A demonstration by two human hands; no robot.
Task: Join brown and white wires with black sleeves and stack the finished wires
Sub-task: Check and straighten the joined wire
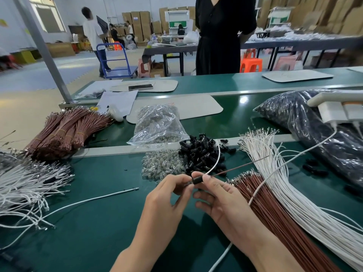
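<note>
Pinching the black sleeve [197,181] from both sides, the left hand [167,195] and right hand [222,201] hold it tight just above the green table [98,222]. A white wire [216,160] curls up out of it and a brown wire [241,167] juts off to the right. The pile of loose sleeves [202,154] lies just beyond the fingertips.

Premises: a factory assembly hall. Long green-surfaced workbenches [88,222] carry banded bundles of brown wires [64,130] and a heap of small black plastic sleeves [202,152]. Stacked brown cardboard cartons [138,22] line the rear wall.
</note>
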